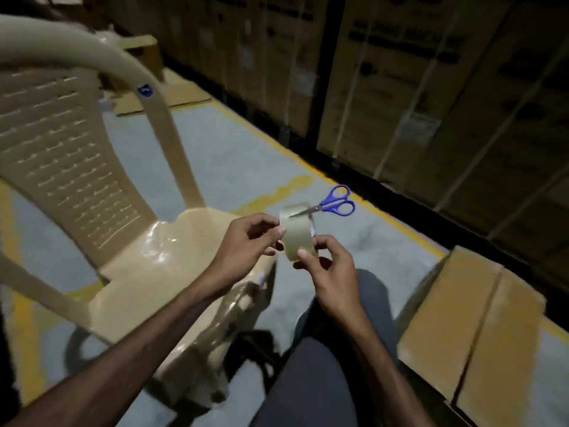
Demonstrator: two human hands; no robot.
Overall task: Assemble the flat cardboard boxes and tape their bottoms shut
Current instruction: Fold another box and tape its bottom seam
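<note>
A roll of clear brownish tape (297,234) is held up in front of me, over the floor beside a chair. My left hand (246,240) pinches the roll's left edge with thumb and fingers. My right hand (328,272) grips the roll from below and the right. Blue-handled scissors (337,204) stick out to the right of the roll, blade tips touching its top edge; what carries them is unclear. A brown cardboard box (462,328) lies on the floor at my right, flaps closed along a centre seam.
A beige plastic chair (123,241) stands close on my left. Flat cardboard sheets (184,94) lie on the floor behind it. Tall strapped cartons (431,87) line the right side beyond a yellow floor line (277,192). My knee in dark trousers (314,380) is below the hands.
</note>
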